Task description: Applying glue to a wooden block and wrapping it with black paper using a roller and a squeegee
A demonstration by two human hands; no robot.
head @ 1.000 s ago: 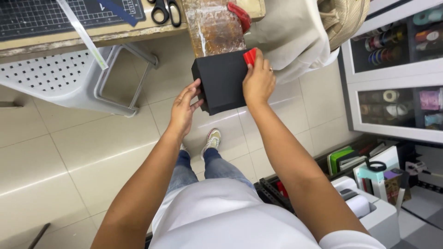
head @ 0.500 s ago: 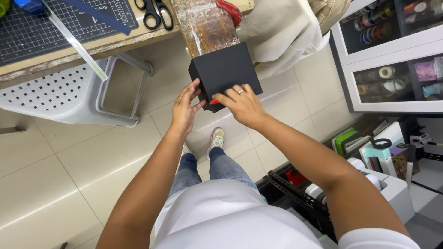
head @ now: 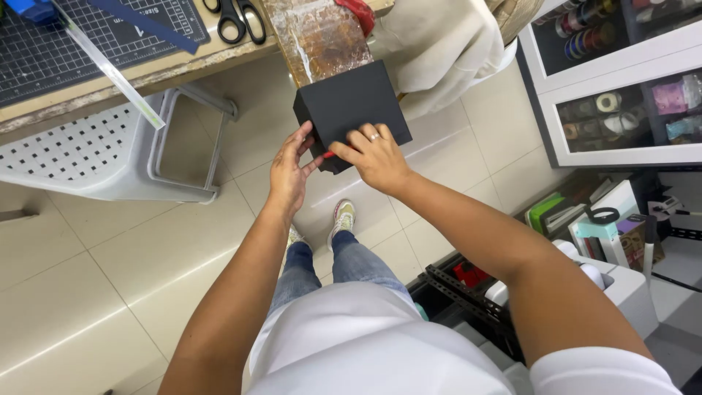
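Observation:
A black square box is held up in front of me, above the tiled floor. My left hand touches its lower left corner with fingers and thumb. My right hand lies on the box's near edge, fingers curled over it, a ring on one finger. A small red thing shows under the right hand's fingers at the box's lower edge; what it is I cannot tell.
A workbench edge at the top carries a cutting mat, a clear ruler, scissors and a worn wooden board. A white perforated stool stands left. A glass cabinet and a shelf with boxes are on the right.
My right hand slid from the box's upper right corner down to its near lower edge. The left hand stayed at the lower left corner.

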